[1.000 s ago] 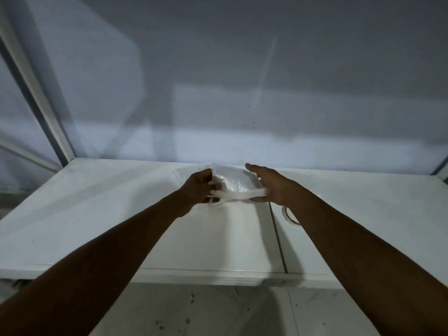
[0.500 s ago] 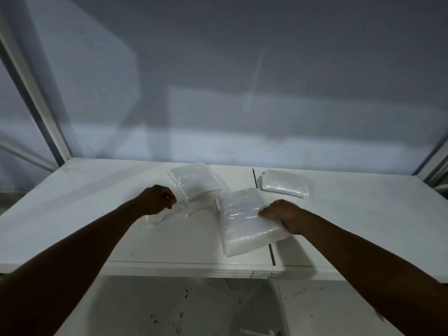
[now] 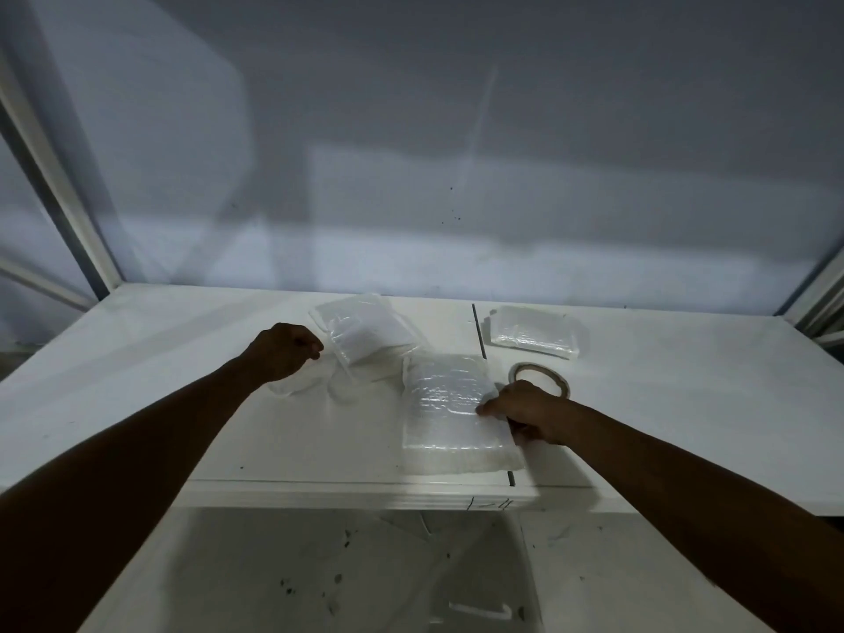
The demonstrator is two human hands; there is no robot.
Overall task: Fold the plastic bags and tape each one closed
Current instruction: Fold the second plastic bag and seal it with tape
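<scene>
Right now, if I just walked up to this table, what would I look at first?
Probably the two hands over the white table: the right hand pinches the edge of a big clear plastic bag lying near the front edge, while the curled left hand hovers by a crumpled bag farther back. Next you'd spot the tape roll just behind the right hand and a folded bag at the back right.

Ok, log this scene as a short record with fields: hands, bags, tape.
Left hand: curled by loose handles of the rumpled clear plastic bag; grip unclear
Right hand: pinches right edge of the flat clear plastic bag at the front
Folded clear plastic bag: far right, untouched
Pale tape roll: flat on white table, behind right hand
</scene>
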